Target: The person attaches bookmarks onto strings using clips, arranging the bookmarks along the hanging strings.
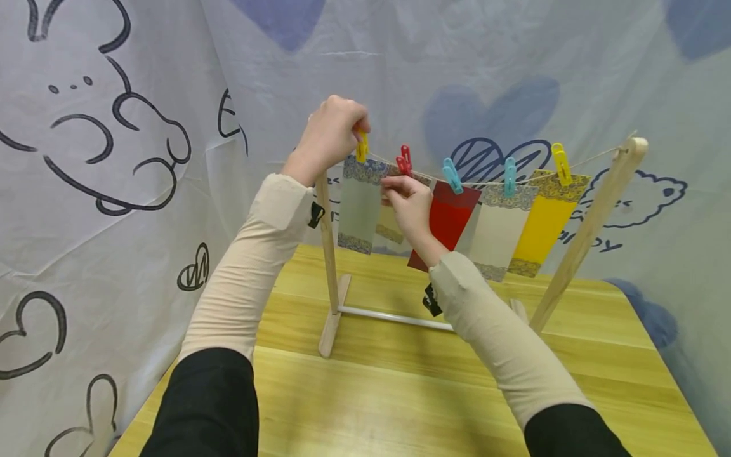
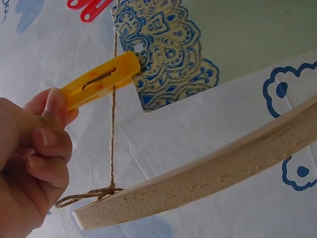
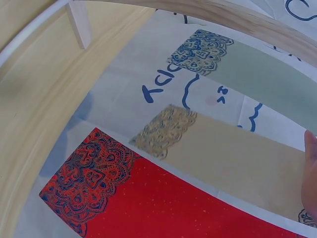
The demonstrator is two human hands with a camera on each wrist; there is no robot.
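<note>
My left hand [image 1: 337, 130] pinches the handle end of a yellow clothespin [image 2: 101, 79] at the left part of the twine [image 2: 113, 139]. The clothespin's tip overlaps the top edge of a pale green card [image 1: 356, 200] with a blue lace-pattern border. My right hand [image 1: 410, 206] has its thumb and fingertips together at that card's right edge, in front of a tan card [image 3: 237, 153]. In the right wrist view only part of this hand shows, at the right edge. A red clothespin [image 1: 404, 160] sits on the twine above the tan card.
A red card [image 1: 451, 216], a cream card [image 1: 499, 228] and a yellow card [image 1: 545, 219] hang further right, with blue clothespins [image 1: 509, 176] and another yellow clothespin [image 1: 561, 165]. Wooden posts [image 1: 594, 228] hold the twine above a wooden table [image 1: 365, 393]. A printed curtain [image 1: 377, 57] stands behind.
</note>
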